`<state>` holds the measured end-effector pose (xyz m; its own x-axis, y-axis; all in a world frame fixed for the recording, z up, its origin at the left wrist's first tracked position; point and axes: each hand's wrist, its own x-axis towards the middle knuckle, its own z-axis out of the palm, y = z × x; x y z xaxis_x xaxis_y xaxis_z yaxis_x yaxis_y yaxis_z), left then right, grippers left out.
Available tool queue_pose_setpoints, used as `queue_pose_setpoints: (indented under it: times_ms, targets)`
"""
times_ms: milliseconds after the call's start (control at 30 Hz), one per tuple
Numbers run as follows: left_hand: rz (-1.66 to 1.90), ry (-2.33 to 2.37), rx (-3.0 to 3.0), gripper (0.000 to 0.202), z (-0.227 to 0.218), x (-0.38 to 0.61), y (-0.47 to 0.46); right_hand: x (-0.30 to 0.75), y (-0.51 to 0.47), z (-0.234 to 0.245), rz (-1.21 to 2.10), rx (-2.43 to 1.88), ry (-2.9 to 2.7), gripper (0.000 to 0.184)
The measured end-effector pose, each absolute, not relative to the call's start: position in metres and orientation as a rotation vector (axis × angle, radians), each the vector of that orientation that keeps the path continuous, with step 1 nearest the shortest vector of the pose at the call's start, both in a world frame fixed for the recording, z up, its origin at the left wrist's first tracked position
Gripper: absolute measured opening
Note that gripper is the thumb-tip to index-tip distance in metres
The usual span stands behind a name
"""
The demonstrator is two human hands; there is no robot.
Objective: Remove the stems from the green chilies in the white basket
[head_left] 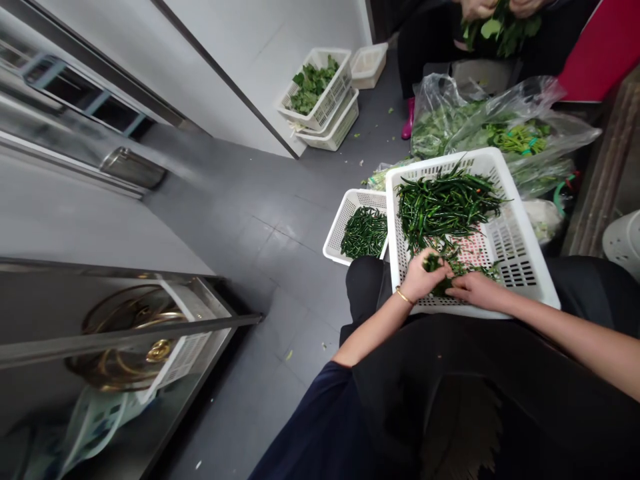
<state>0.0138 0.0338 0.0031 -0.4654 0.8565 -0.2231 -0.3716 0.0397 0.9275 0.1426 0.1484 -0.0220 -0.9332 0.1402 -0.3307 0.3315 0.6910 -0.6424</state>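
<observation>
A large white plastic basket [515, 247] rests on my lap, holding a heap of green chili peppers [445, 203]. My left hand [420, 277], with a gold bangle at the wrist, is closed around a few green chilies at the basket's near edge. My right hand [475, 288] meets it there, fingers pinched on the same bunch of chilies. A smaller white basket [337, 230] on the floor to the left holds more green chilies [365, 233].
Clear plastic bags of greens [480, 120] lie beyond the basket. Another person at the top right holds leafy greens [500, 27]. Stacked white baskets with leaves [320, 90] stand by the wall. A steel shelf with pot lids [130, 333] is at the left. Grey tile floor [250, 220] lies between.
</observation>
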Motion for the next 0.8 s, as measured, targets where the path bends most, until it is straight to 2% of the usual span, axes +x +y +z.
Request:
queue_pose_setpoints:
  times_ms: [133, 200, 267, 333, 467, 633, 700, 800]
  targets:
    - [1.647, 1.464, 0.656, 0.026, 0.011, 0.001, 0.028, 0.132, 0.175, -0.025, -0.453, 0.415, 2.562, 0.031]
    - [1.770, 1.344, 0.482, 0.032, 0.014, -0.011, 0.027, 0.119, 0.184, -0.028, -0.205, 0.461, 2.622, 0.036]
    - [1.820, 1.201, 0.327, 0.042, 0.017, -0.021, 0.026, 0.101, 0.184, -0.033, -0.096, 0.427, 2.737, 0.038]
    - [1.799, 1.116, 0.242, 0.045, 0.019, -0.026, 0.025, 0.084, 0.180, -0.039, -0.063, 0.303, 2.831, 0.034]
    - [1.720, 1.101, 0.201, 0.031, 0.014, -0.025, 0.024, 0.069, 0.183, -0.044, -0.162, 0.247, 2.908, 0.029]
    - [1.666, 1.130, 0.108, 0.025, 0.002, -0.021, 0.034, 0.089, 0.209, -0.032, -0.679, 0.574, 3.016, 0.030]
    - [1.634, 1.080, 0.062, 0.019, -0.001, -0.020, 0.039, 0.093, 0.207, -0.032, -0.621, 0.523, 2.995, 0.028]
    - [1.635, 1.051, 0.063, 0.012, 0.000, -0.020, 0.040, 0.088, 0.190, -0.042, -0.271, 0.365, 2.900, 0.028]
